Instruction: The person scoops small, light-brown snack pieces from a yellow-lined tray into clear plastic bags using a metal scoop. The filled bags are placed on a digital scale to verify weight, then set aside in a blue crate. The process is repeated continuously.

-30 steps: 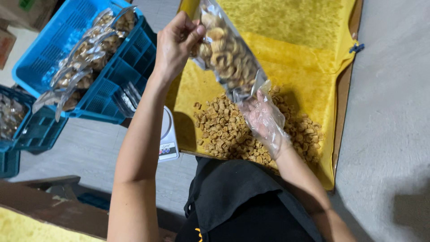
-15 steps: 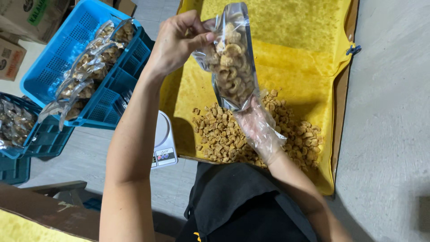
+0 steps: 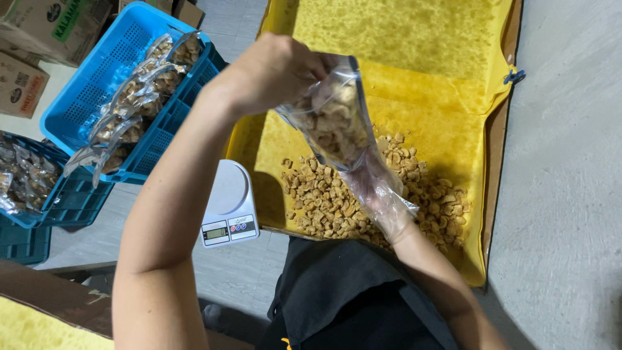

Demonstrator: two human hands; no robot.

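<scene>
Fingers of the left hand (image 3: 272, 74) curl tight over the top edge of a clear plastic pouch (image 3: 334, 120), pinching it shut-fisted and holding it up above the tray. That forearm runs long and bare from the near left corner, elbow bent, wrist turned inward. The right hand (image 3: 382, 194) wears a thin, crinkled see-through glove and reaches up from the near side to the pouch's lower end; its fingers seem to cup or enter the pouch, but the bag and glove blur together and I cannot tell how far they are closed. The pouch is glossy, rounded with pale tan snack pieces. Beneath it, a loose heap of small brown cubes (image 3: 337, 201) lies on a yellow cloth lining a shallow wooden tray (image 3: 495, 149), whose far end is cut off. Left of the tray sits a white kitchen scale (image 3: 228, 207). Farther left, a blue perforated crate (image 3: 97, 91) holds filled pouches; cardboard boxes (image 3: 39, 39) are cropped at the far left edge.
</scene>
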